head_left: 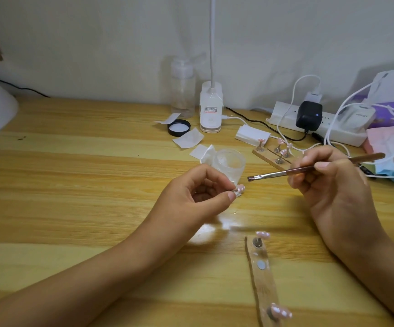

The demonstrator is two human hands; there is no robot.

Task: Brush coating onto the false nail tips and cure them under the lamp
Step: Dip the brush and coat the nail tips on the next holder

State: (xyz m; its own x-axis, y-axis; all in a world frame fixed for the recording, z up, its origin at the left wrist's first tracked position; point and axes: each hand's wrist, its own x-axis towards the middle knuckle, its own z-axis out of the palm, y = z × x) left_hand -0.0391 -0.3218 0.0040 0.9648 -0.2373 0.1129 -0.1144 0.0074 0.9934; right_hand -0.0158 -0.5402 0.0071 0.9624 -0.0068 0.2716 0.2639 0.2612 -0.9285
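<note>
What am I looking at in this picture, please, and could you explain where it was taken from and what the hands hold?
There is no machine here: these are a person's two bare hands, seen from a camera worn on their head, looking forward and down at a wooden table. The left hand pinches a small stand carrying a pink false nail tip. The right hand holds a thin brush, its bristles pointing toward that tip without touching it. Behind the left hand stands a small glass jar. A near wooden strip bears two more tips on stands, and a far wooden strip bears several. At the back are a black lid, a clear bottle, a white lamp base and a power strip.
</note>
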